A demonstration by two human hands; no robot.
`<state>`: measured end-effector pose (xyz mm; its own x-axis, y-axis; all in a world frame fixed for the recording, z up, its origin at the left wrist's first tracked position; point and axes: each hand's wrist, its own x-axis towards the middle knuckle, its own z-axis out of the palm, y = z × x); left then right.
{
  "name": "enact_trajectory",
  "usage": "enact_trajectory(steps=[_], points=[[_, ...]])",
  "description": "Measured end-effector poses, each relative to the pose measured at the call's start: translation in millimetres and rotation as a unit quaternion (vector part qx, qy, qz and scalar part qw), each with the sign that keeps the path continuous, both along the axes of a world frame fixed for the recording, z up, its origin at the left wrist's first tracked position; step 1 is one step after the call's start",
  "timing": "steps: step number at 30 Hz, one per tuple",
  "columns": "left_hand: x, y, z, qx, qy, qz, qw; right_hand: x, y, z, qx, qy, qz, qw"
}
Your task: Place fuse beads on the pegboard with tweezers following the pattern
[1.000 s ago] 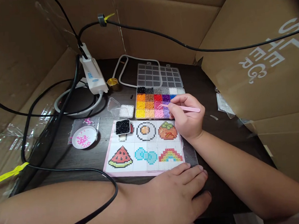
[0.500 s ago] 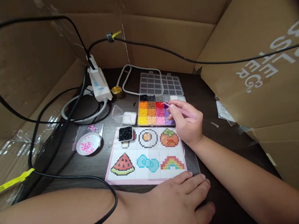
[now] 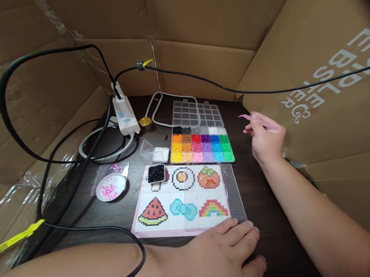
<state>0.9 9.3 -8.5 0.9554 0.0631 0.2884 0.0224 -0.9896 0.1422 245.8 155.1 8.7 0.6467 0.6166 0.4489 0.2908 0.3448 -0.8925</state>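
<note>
My right hand (image 3: 266,135) holds pink tweezers (image 3: 267,123), raised to the right of the bead box, their tips pointing left. Whether a bead sits in the tips is too small to tell. My left hand (image 3: 229,248) lies flat, fingers spread, at the lower right edge of the clear pegboard (image 3: 233,190). The board overlaps a pattern sheet (image 3: 181,230) printed with pixel pictures such as a watermelon, bow and rainbow. Beyond the sheet stands the open bead box (image 3: 201,148), its compartments full of coloured beads. A small tray of black beads (image 3: 156,173) rests on the sheet.
A tray of white beads (image 3: 161,155) stands left of the box. Farther left, a white dish (image 3: 111,187) with pink beads overlaps another pegboard (image 3: 119,167). A power strip (image 3: 125,113), black cables (image 3: 88,148) and a gold cup (image 3: 145,123) are behind. Cardboard walls (image 3: 199,66) surround the table.
My right hand has moved from over the bead box out to the right with the tweezers, uncovering the green and blue compartments. My left hand stays in place. The view has tilted slightly upward.
</note>
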Motion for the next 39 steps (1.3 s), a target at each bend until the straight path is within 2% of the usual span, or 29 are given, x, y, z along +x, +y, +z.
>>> enact_trajectory(steps=[2, 5, 8, 10, 12, 15, 17, 22, 28, 34, 39], points=[[-0.3, -0.1, 0.0, -0.002, 0.003, -0.006, 1.000, 2.9, -4.9, 7.2, 0.003, 0.012, -0.003, 1.000], [-0.2, -0.1, -0.3, -0.004, 0.004, -0.009, 1.000, -0.6, -26.2, 28.8, 0.001, -0.032, 0.007, 0.999], [-0.1, 0.0, 0.5, -0.002, -0.002, -0.005, 1.000, -3.8, -58.4, 41.4, -0.082, -0.110, 0.034, 0.990], [-0.4, 0.4, 2.4, -0.005, 0.005, -0.007, 1.000, -2.1, -77.0, 35.1, -0.122, -0.118, 0.077, 0.983], [-0.8, 1.3, 5.3, -0.010, 0.016, -0.010, 1.000, 2.2, -87.5, 19.1, -0.134, -0.089, 0.110, 0.981], [-0.9, 2.9, 9.5, -0.018, 0.029, -0.015, 0.999, 8.7, -86.4, -5.5, -0.124, -0.001, 0.144, 0.982], [-0.5, 3.6, 10.7, -0.020, 0.039, -0.018, 0.999, 10.3, -79.3, -13.3, -0.097, 0.053, 0.152, 0.982], [1.0, 3.0, 7.5, -0.009, 0.025, -0.007, 1.000, 5.7, -66.9, -12.3, -0.068, 0.103, 0.193, 0.973], [1.4, 3.0, 9.7, -0.017, 0.032, -0.009, 0.999, 4.5, -64.0, -13.9, -0.093, 0.090, 0.190, 0.973], [0.6, 4.6, 13.4, -0.020, 0.034, -0.015, 0.999, 10.0, -66.2, -17.5, -0.129, 0.016, 0.198, 0.971], [0.6, 4.8, 13.6, -0.021, 0.043, -0.016, 0.999, 12.4, -67.7, -20.1, -0.129, 0.017, 0.219, 0.967]])
